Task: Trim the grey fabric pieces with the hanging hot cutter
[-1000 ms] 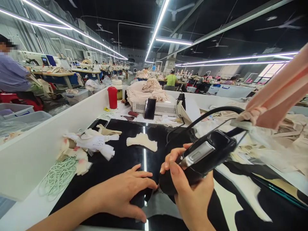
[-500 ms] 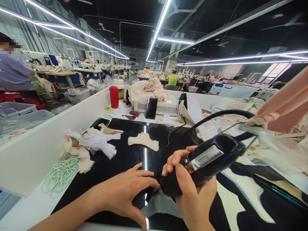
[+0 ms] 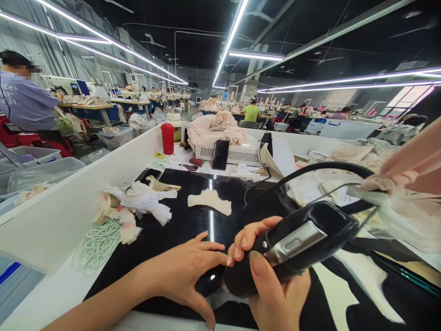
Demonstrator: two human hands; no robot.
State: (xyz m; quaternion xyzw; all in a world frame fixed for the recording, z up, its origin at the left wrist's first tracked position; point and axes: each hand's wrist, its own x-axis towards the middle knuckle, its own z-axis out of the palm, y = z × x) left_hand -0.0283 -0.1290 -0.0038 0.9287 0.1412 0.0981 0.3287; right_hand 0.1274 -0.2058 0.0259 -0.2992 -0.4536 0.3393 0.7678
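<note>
**Left hand spread, right hand gripping**

Left fingers and thumb are splayed over glossy black work surface. Cream wavy-edged fabric piece is laid beyond. Tilted black handheld tool with silver plate is wrapped by right fingers, near left fingertips.

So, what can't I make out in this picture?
All in the head view:
Right hand: palm hidden by the black handheld tool with a silver plate.
Left hand: hides whatever lies beneath its palm.
Peach-pink fabric strip: far end cut off by the right edge.
White fabric scraps: dark marks too small to read.
</note>
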